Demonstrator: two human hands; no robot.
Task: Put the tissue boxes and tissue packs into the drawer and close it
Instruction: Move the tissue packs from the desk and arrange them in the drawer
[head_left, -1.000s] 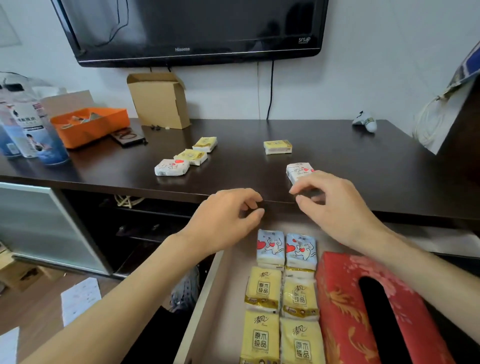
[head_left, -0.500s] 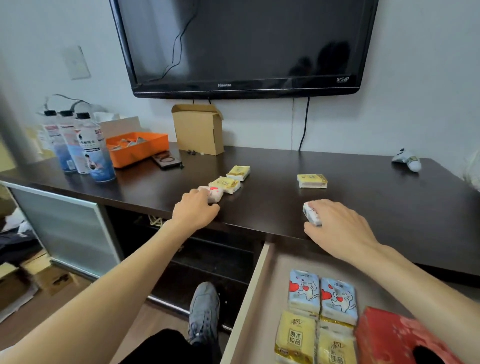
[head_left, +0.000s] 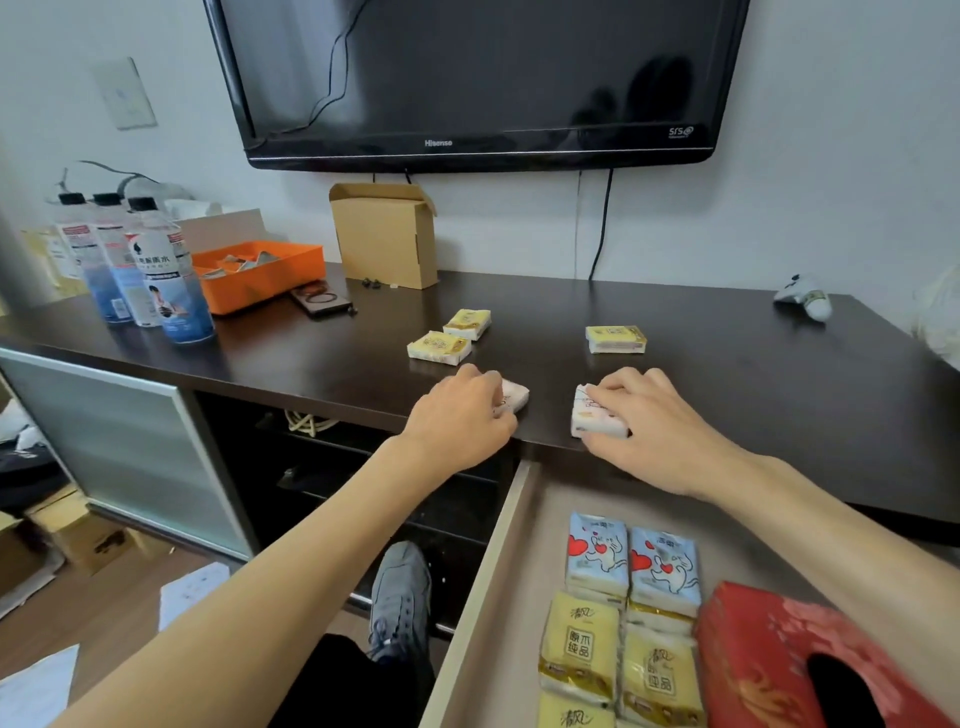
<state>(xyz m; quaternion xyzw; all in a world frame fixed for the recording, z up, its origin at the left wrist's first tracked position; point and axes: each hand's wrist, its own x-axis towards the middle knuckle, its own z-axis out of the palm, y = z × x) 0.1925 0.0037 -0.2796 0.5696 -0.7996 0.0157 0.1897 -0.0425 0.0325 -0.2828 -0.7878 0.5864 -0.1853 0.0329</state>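
Left hand (head_left: 460, 423): palm down at the front edge of the dark surface (head_left: 727, 395), fingers curled over a white tissue pack (head_left: 514, 397); only the pack's right end shows past the knuckles.
Right hand (head_left: 649, 421): also at the front edge, just to the right of the left hand, fingers and thumb clamped on a second white tissue pack (head_left: 589, 415) that is tipped up on its side.
Hands together: near each other but apart, each closed on its own pack.
Yellow packs on the surface: two (head_left: 439, 346) (head_left: 467, 323) lie close together behind the left hand, towards the middle of the surface; a third (head_left: 615, 339) lies flat behind the right hand.
Drawer (head_left: 498, 571): pulled open below the front edge, under the right forearm.
Drawer contents: two pale blue packs with red hearts (head_left: 597, 553) (head_left: 662, 566) side by side at the back; rows of yellow packs (head_left: 579, 642) in front of them; a red tissue box (head_left: 769, 654) with a dark oval slot along the right side, touching the packs.
Back of the surface: an open cardboard box (head_left: 387, 236) against the wall, an orange tray (head_left: 260, 273) to its left, and water bottles (head_left: 176, 280) at the far left corner.
Far right corner: a small white object (head_left: 802, 299), too blurred to name.
Wall: a black television (head_left: 478, 78) hangs above the surface.
Floor: a grey shoe (head_left: 400, 597) beside the open drawer, on wooden boards.
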